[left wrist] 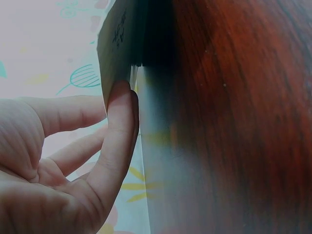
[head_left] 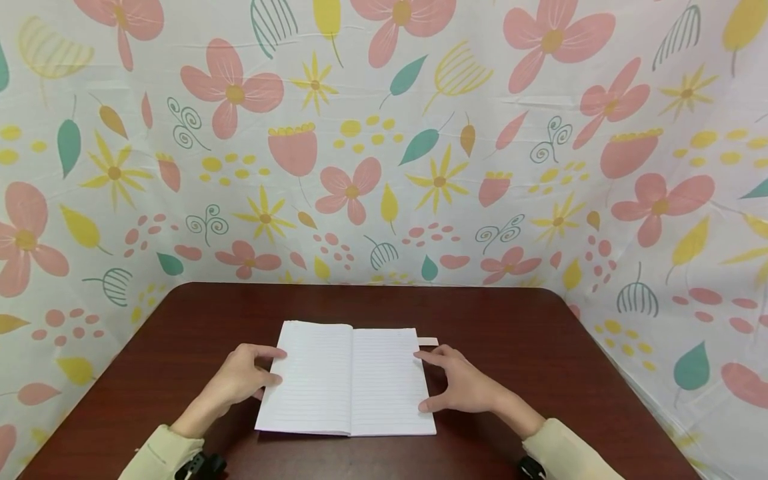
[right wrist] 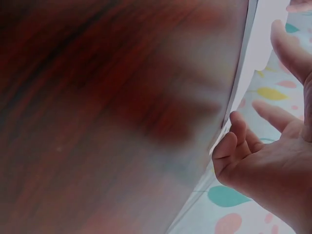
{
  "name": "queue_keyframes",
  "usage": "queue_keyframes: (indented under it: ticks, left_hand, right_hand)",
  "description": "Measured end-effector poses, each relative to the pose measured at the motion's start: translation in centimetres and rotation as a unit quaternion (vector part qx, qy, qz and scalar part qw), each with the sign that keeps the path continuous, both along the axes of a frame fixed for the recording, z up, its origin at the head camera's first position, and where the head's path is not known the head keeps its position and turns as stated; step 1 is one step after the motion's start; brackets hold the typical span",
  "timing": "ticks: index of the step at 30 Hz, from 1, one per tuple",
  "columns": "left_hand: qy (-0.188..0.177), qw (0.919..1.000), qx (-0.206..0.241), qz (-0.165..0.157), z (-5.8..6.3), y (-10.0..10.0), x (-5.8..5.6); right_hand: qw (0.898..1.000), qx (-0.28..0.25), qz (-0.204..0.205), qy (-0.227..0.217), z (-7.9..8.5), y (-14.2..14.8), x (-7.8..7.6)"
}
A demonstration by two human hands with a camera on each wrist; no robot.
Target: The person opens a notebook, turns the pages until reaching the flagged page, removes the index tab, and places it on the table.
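Observation:
An open notebook (head_left: 384,383) with lined white pages lies on the table in the head view. My left hand (head_left: 240,377) pinches its left edge, thumb and index finger on the page side. The left wrist view shows another finger of the left hand (left wrist: 63,156) against the outside of the cover (left wrist: 117,44), which bears dark handwriting and stands raised off the table. At the right edge, my right hand (head_left: 462,383) rests its index finger and thumb on the page. In the right wrist view, the right hand (right wrist: 273,161) has its other fingers loosely bent beside the edge.
A small white paper tab (head_left: 428,341) sticks out past the notebook's upper right edge. The dark reddish-brown table (head_left: 510,320) has rounded far corners. Floral cloth (head_left: 384,147) hangs behind it and along both sides.

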State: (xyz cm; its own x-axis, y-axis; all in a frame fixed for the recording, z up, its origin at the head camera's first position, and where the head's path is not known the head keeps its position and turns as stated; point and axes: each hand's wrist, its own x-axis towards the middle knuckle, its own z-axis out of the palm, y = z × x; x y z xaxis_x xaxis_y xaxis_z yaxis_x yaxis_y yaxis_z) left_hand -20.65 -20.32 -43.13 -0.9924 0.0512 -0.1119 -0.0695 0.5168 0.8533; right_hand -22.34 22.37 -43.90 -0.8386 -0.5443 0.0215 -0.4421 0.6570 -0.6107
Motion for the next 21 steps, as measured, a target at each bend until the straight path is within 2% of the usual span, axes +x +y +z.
queue_keyframes:
  ticks: [21]
  left_hand:
    - [0.001,1.0,0.006,0.005,-0.12,0.02,0.04]
  right_hand:
    - [1.0,0.026,-0.016,0.002,-0.4,0.07,0.11]
